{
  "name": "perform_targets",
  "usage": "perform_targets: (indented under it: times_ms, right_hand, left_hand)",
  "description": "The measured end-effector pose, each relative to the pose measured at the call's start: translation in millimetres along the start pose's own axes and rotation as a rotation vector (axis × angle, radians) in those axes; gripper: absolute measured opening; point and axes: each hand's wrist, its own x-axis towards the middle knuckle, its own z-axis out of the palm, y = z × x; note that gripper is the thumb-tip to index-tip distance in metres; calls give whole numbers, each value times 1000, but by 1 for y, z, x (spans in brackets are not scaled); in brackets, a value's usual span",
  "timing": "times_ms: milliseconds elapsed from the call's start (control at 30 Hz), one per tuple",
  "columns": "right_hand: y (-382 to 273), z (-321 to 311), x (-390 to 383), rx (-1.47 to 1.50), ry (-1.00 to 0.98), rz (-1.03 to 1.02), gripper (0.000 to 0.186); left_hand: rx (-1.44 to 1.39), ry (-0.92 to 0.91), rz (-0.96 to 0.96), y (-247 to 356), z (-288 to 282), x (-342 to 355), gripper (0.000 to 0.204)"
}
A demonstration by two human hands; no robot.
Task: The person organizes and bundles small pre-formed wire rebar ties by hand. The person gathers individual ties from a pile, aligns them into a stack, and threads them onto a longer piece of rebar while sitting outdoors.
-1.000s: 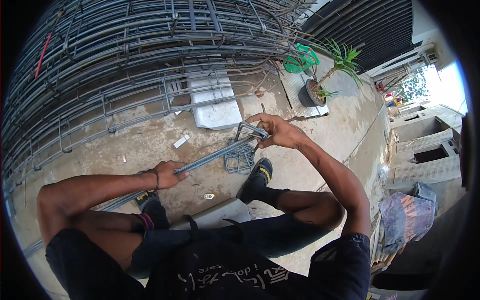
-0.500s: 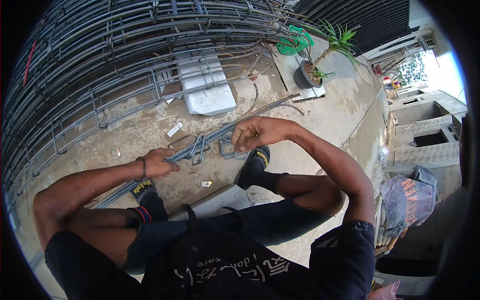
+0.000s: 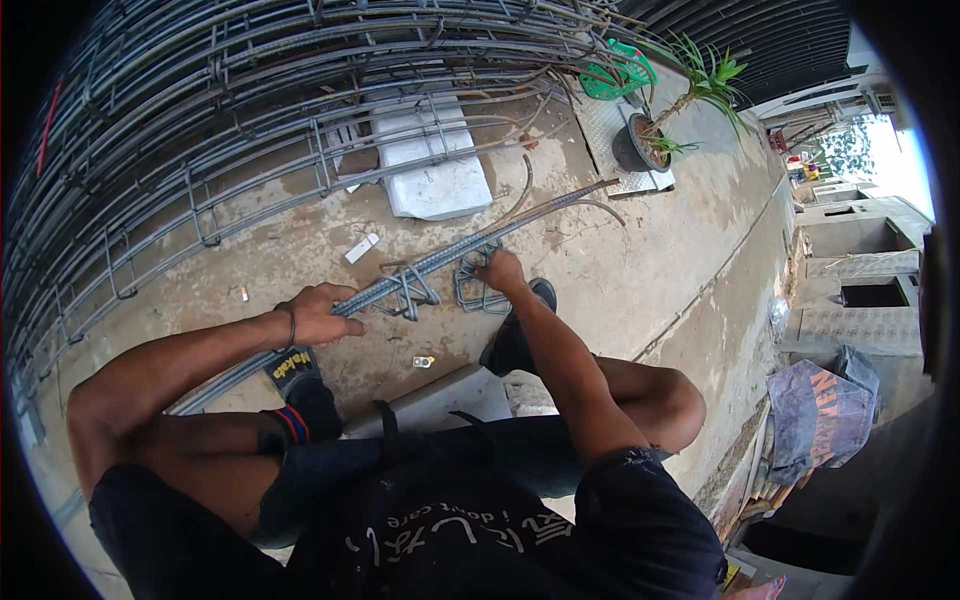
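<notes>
Along the ground's (image 3: pixel 650 270) far left edge lie rebar cages (image 3: pixel 250 95), a block (image 3: pixel 435 180) partly beneath. Nearer, long bars (image 3: pixel 460 251) slant across, stirrups (image 3: pixel 407 293) around them; loose stirrups (image 3: pixel 484 300) lie just right. Right of the block, a potted plant (image 3: pixel 628 148) stands on a plate (image 3: pixel 602 135).

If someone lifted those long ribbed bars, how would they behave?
The long ribbed bars look like steel, so they're probably heavy. They run nearly straight beyond the left hand, suggesting stiffness. Their ridged surface likely helps resist slipping.

A patchy grey-brown floor (image 3: pixel 700 250), a dark ridged wall (image 3: pixel 795 40), pale walls (image 3: pixel 822 324) with dark holes (image 3: pixel 880 292), bright white sky (image 3: pixel 903 165).
</notes>
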Motion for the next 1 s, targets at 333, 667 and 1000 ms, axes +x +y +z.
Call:
perform_targets:
  times_ms: [333,667,1000]
  right_hand:
    - [122,-78,1,775,-264,-28,21]
    - [153,-180,-8,-298,517,44,7]
    - [209,-145,-59,1197,675,592,9]
  left_hand:
    - [90,88,115,-8,2,19,37]
    - [126,36,44,-12,1,8,56]
    - [58,74,56,-11,-4,6,48]
